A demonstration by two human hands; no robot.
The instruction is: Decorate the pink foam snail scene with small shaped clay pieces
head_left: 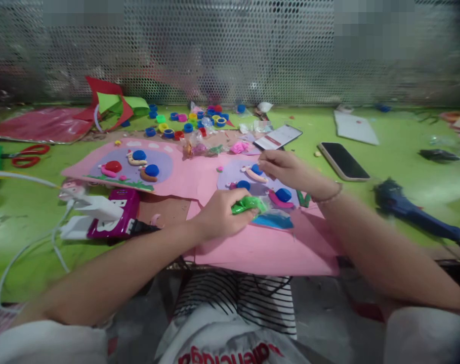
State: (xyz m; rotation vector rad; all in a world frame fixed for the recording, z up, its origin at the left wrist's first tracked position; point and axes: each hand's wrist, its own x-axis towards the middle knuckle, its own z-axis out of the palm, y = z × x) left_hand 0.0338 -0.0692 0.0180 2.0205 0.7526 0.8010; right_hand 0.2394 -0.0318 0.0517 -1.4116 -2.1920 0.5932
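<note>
In my left hand [226, 214] is a clear bag of green modelling clay [248, 204], gripped over the pink paper [267, 255]. My right hand [281, 169] hovers at the upper edge of the purple shape [230, 172], fingers pinched; whatever is between them is hidden or too small to name. Close to these fingers is a snail figure [254, 173] with a blue cap shell. Another snail with a pink body [282, 198] lies below, and a third [240, 185] is partly covered by my left hand. A green clay strip [303, 198] lies near my right wrist.
To the left, a second pink sheet [180, 177] bears several snails. Bottle caps [187, 127] are scattered behind. A purple power strip [119, 212] with cables and red scissors [30, 154] lie left. Phones [343, 161] and a blue glue gun [415, 212] lie right. Perforated metal [230, 55] stands behind.
</note>
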